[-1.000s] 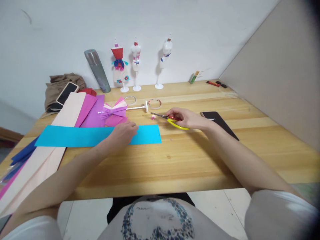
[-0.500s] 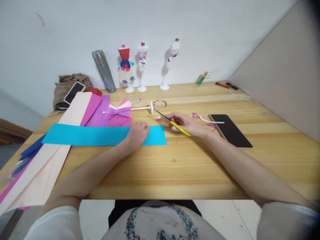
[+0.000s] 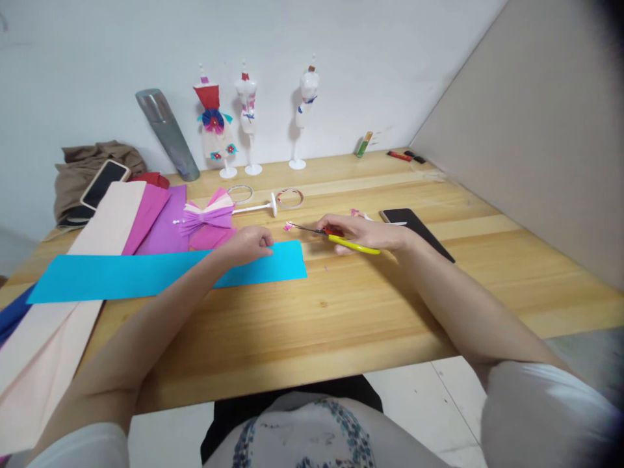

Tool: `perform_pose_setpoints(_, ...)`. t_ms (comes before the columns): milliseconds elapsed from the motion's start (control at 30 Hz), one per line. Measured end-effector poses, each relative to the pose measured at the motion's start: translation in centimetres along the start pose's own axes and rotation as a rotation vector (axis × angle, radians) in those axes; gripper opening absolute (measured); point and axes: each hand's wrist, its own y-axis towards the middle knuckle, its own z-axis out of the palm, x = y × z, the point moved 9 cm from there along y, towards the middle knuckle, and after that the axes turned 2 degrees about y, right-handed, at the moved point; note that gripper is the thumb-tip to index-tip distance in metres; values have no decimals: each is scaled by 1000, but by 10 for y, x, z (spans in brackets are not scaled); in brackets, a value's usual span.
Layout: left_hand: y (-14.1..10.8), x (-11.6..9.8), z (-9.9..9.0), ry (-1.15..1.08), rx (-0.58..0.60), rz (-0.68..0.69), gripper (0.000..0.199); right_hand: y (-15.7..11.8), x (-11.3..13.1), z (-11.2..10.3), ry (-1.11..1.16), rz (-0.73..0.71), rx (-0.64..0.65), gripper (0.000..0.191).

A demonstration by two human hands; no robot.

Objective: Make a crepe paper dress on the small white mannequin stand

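Note:
A long strip of bright blue crepe paper (image 3: pixel 121 273) lies across the table. My left hand (image 3: pixel 247 246) rests on its upper edge near the right end, fingers curled in; whatever they may hold is hidden. My right hand (image 3: pixel 351 231) grips yellow-handled scissors (image 3: pixel 355 246) to the right of the strip. Their blades point left, the tips by a small pink and white scrap (image 3: pixel 288 226). Beyond my left hand, a small dress form (image 3: pixel 266 207) lies on its side, dressed in a purple and pink paper dress (image 3: pixel 209 220).
Pale, pink and purple paper (image 3: pixel 163 221) lies at left, with a phone (image 3: pixel 104 183) and brown cloth (image 3: pixel 97 162) behind. A flask (image 3: pixel 168 136), standing dress forms (image 3: pixel 248 123) and a glue stick (image 3: pixel 364 144) line the wall. Tape rolls (image 3: pixel 289 198) lie mid-table; a dark tablet (image 3: pixel 422 234) lies right.
The view has turned, so things on the table appear further left. The scissors now point more level, with their tips beside the small scrap. My left hand has shifted towards the strip's upper edge.

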Motion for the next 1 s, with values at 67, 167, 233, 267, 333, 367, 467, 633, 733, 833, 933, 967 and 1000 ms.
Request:
perform_pose_setpoints(67,7,-2,-1,-37,88,7,10,-3,4,0,-24,0,36,52)
perform_pose_setpoints(167,12,-7,0,-101,190,40,9,-6,3,0,-192,66,38,47)
perform_pose_setpoints(233,13,-10,-1,-132,199,80,9,-7,1,0,-266,101,34,45)
perform_pose_setpoints(267,12,-10,-2,-142,189,101,10,-7,-1,1,-275,107,44,45)
perform_pose_setpoints(333,12,-10,-3,-156,179,131,13,-8,-2,3,-254,99,63,43)
perform_pose_setpoints(367,12,-9,-2,-159,179,139,14,-8,-3,3,-240,92,66,41)
perform_pose_setpoints(467,13,-6,2,-173,189,136,15,-7,-3,3,-222,83,65,38)
perform_pose_setpoints(633,14,-7,2,-219,164,138,15,-3,8,10,-167,38,72,41)
perform_pose_setpoints(733,12,-11,1,-217,170,162,16,-1,14,14,-164,15,80,39)
perform_pose_setpoints(833,12,-11,2,-214,171,153,17,0,15,14,-179,4,71,40)
perform_pose_setpoints(933,12,-11,2,-202,169,137,16,1,12,12,-152,15,66,46)
perform_pose_setpoints(967,11,-10,2,-197,167,134,16,1,11,12,-146,19,68,48)
perform_pose_setpoints(1000,12,-10,2,-194,166,130,16,1,10,12,-144,20,70,50)
